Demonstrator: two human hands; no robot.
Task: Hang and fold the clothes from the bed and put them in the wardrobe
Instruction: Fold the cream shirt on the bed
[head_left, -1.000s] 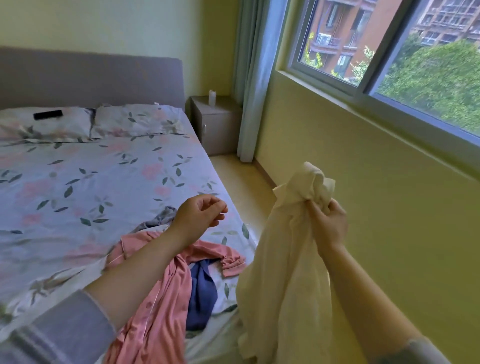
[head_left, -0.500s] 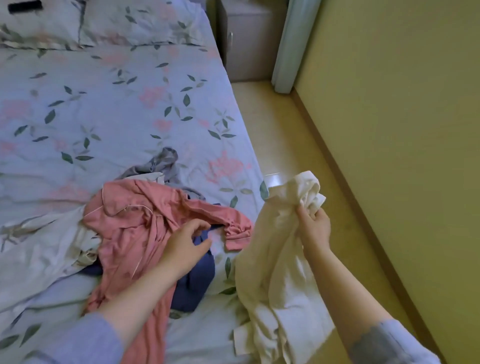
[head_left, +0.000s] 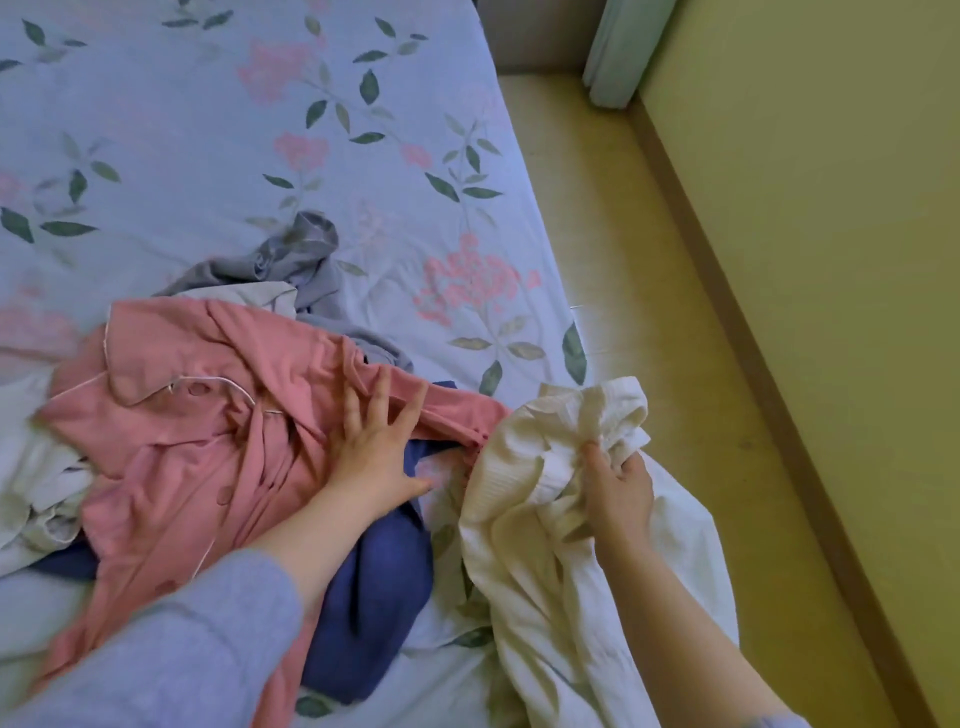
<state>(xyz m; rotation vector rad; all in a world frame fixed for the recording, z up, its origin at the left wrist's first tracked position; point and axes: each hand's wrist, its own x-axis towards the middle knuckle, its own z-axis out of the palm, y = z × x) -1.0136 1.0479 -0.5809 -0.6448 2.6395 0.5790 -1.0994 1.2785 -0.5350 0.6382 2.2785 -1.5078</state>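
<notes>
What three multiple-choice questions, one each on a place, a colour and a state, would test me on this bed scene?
1. Where does the left hand rest?
A. on the pink garment
B. on a chair
C. on a book

2. What colour is the cloth under the pink garment?
A. green
B. dark blue
C. orange

3. What is the right hand doing?
A. hanging open
B. gripping the cream garment
C. pointing

Answers:
1 A: its spread fingers lie flat on it.
2 B: the dark blue garment shows beneath.
3 B: its fingers curl round bunched cream cloth.
</notes>
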